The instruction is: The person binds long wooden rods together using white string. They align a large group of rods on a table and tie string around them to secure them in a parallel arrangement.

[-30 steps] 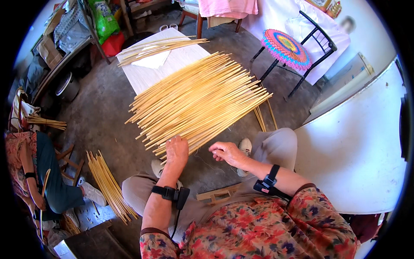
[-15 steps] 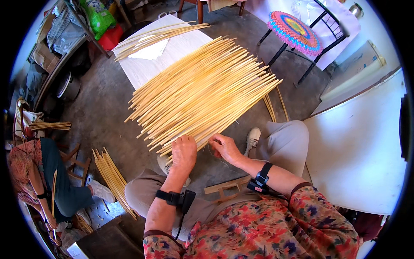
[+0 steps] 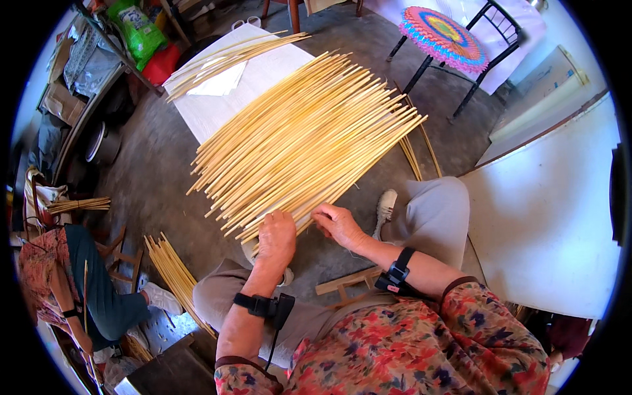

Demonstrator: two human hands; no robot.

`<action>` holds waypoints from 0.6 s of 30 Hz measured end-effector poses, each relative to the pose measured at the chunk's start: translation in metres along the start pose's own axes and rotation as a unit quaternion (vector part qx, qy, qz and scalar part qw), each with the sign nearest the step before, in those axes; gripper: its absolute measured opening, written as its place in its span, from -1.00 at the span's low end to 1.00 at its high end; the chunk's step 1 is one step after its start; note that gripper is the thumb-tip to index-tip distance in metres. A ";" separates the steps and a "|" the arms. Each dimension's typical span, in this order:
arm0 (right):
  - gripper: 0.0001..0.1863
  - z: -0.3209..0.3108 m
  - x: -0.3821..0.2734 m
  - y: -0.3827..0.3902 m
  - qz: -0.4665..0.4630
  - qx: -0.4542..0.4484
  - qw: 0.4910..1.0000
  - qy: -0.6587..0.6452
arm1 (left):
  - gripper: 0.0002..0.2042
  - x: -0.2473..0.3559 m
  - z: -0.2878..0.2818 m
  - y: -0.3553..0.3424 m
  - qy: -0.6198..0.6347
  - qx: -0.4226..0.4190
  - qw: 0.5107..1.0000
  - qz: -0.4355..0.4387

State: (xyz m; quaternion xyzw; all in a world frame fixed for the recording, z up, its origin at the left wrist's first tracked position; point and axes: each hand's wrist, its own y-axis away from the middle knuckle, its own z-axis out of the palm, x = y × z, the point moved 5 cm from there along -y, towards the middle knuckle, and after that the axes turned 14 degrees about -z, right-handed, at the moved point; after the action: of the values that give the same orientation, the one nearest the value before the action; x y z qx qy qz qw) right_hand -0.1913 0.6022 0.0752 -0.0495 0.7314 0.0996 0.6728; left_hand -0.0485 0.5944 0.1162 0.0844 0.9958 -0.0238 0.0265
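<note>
A wide mat of pale yellow plant stalks (image 3: pixel 299 141), laid side by side, slants across a low white table (image 3: pixel 191 122) in front of me. My left hand (image 3: pixel 276 238) is closed over the stalk ends at the mat's near edge, its fingertips hidden beneath the knuckles. Just to its right, my right hand (image 3: pixel 338 225) is pinched closed at the same edge. A thin thread, hard to see, seems to run from those fingers. The two hands are a short gap apart.
More loose stalks (image 3: pixel 237 58) lie on the table's far end over white paper. A stalk bundle (image 3: pixel 174 273) leans by my left knee. At the left sits another person (image 3: pixel 52 270) holding a stalk. A chair with a colourful round cushion (image 3: pixel 444 39) stands far right; a white panel (image 3: pixel 546 210) nearer.
The view has shifted slightly. Both hands stay at the mat's near edge, the right one drawn a little nearer the stalks. The thread loop below it shows less now.
</note>
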 end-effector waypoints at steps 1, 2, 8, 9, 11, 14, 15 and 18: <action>-0.87 0.002 -0.001 -0.001 -0.013 0.001 1.000 0.011 | -0.90 0.001 0.001 0.000 0.003 -0.001 1.000 0.000; -0.87 0.003 -0.002 -0.001 -0.026 0.003 0.999 0.023 | -0.89 0.002 0.002 0.000 0.007 -0.002 1.000 -0.001; -0.88 0.004 0.004 -0.001 -0.027 0.039 0.999 -0.025 | -0.87 -0.004 0.007 0.002 0.038 -0.022 0.999 -0.014; -0.88 0.002 0.004 -0.002 -0.033 0.046 0.998 -0.029 | -0.87 -0.005 0.007 0.000 0.053 -0.028 0.998 -0.012; -0.89 -0.010 0.002 -0.005 -0.085 0.062 0.994 0.037 | -0.88 -0.005 0.007 0.001 0.059 -0.034 0.998 -0.011; -0.90 -0.032 -0.016 -0.009 -0.202 0.118 0.955 0.181 | -0.88 -0.007 0.006 0.006 0.062 -0.027 0.998 -0.018; -0.90 -0.039 -0.024 -0.010 -0.243 0.142 0.931 0.234 | -0.89 -0.007 0.007 0.008 0.061 -0.024 0.998 -0.021; -0.90 -0.057 -0.030 -0.024 -0.247 0.189 0.936 0.166 | -0.89 -0.008 0.007 0.008 0.054 -0.007 0.998 -0.017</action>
State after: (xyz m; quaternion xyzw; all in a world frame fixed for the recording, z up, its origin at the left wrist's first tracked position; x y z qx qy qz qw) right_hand -0.2391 0.5646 0.1073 -0.1158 0.8026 -0.2195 0.5424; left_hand -0.0387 0.6008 0.1088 0.0688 0.9972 -0.0125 -0.0274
